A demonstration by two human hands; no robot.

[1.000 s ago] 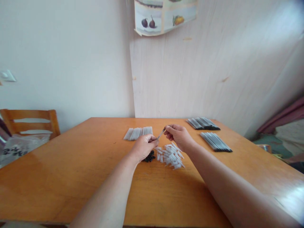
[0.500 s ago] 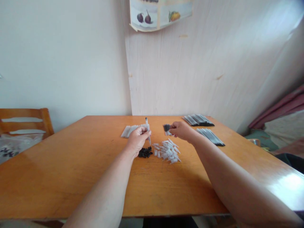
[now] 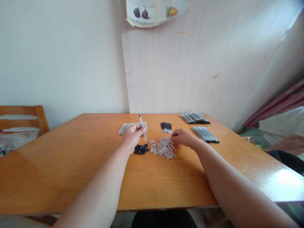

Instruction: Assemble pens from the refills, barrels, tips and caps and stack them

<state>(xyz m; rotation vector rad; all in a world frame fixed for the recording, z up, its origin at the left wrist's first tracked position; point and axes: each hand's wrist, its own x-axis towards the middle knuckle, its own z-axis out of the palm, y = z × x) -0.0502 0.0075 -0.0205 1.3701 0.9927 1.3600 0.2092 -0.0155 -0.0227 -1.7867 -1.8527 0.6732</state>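
My left hand (image 3: 133,135) pinches a pen (image 3: 142,126) with a clear barrel and a black plug at its top. The pen leans slightly, its tip pointing down. Below that hand lies a heap of small black plugs (image 3: 141,149). My right hand (image 3: 182,138) has its fingers pinched at the upper right edge of a pile of translucent white pen caps (image 3: 163,148); what is between the fingertips is hidden. Behind the left hand is a row of clear pen barrels (image 3: 123,128). Dark refills with pale ends (image 3: 165,127) lie in a row beyond the caps.
Two bundles of pens with black ends lie at the back right, one far bundle (image 3: 193,117) and one nearer bundle (image 3: 205,134). A wooden chair (image 3: 39,117) with a plastic bag (image 3: 19,141) stands to the left of the table (image 3: 71,164). The wall (image 3: 102,63) rises behind.
My right hand has moved from the dark refills down to the edge of the cap pile. My left hand still holds the pen, now tilted more. The view has shifted slightly.
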